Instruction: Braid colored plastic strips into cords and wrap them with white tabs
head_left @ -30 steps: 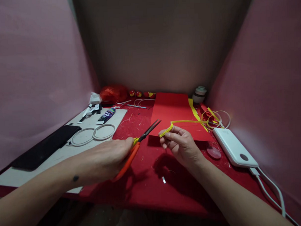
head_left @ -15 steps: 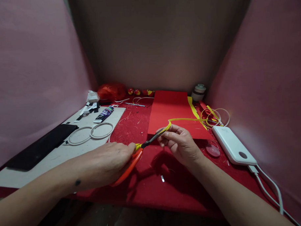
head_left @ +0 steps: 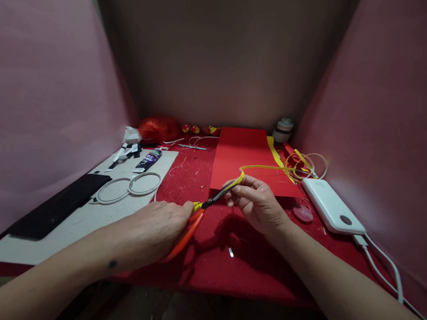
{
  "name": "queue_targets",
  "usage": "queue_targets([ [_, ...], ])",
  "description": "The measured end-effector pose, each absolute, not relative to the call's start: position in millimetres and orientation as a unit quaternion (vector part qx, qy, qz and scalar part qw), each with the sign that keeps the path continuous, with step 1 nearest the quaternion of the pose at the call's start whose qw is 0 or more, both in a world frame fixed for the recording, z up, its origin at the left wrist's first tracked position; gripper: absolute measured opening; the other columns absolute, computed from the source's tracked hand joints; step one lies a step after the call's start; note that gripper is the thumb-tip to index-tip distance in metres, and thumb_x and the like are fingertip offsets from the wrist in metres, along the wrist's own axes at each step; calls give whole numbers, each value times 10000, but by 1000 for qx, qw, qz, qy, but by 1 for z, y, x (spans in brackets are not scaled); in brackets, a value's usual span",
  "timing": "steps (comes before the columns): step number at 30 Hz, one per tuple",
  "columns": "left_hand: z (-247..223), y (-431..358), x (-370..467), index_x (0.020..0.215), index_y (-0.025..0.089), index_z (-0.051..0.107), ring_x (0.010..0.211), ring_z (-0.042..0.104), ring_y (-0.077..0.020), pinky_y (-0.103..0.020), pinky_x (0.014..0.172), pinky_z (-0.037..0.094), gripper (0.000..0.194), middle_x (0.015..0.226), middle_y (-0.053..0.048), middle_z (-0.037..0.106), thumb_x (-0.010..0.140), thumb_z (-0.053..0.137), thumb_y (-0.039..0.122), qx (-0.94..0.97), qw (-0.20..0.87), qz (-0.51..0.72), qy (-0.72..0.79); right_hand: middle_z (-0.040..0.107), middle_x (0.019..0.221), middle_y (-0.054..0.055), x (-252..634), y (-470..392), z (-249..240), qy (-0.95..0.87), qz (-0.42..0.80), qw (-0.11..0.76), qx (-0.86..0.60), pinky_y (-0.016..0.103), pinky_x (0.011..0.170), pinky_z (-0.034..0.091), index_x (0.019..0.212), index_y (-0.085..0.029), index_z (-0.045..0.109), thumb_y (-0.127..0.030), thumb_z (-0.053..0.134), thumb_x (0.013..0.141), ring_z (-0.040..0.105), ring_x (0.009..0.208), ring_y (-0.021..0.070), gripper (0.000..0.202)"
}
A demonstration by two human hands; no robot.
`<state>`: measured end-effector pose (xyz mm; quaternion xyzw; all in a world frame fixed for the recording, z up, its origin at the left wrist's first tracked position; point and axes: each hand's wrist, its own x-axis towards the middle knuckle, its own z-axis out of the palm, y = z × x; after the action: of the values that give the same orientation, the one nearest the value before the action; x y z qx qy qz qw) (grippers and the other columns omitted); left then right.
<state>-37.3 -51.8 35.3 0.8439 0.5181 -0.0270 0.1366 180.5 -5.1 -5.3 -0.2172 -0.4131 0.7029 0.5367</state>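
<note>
My left hand is wrapped round the orange and yellow handles of a pair of scissors, whose dark blades point up and right. Between the thumb and fingers of my right hand is a narrow yellow paper strip. Fine, closely spaced cuts show along the end of the strip beside the blades. From there the strip runs right in the air towards loose yellow coils. Whether the blades are fully closed I cannot make out.
Behind my hands lies red card on a red cloth. At right is a white power bank with a cable. Left, a pale board bears a black phone-like slab, a glue tube and two rings.
Both hands hold nearly the same position, with the scissors at the strip's cut end. The whole view has shifted very slightly.
</note>
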Motion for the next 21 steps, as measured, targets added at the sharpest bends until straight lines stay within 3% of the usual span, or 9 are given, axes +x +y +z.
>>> queue_targets([
  [21, 40, -55, -35, 826, 214, 583, 618, 541, -162, -263, 587, 389, 241, 718, -37, 622, 842, 355, 291, 833, 167, -26, 526, 654, 651, 13, 179, -7, -3, -416, 698, 535, -232, 229, 509, 462, 689, -161, 668, -132, 679, 623, 569, 561, 112, 73],
])
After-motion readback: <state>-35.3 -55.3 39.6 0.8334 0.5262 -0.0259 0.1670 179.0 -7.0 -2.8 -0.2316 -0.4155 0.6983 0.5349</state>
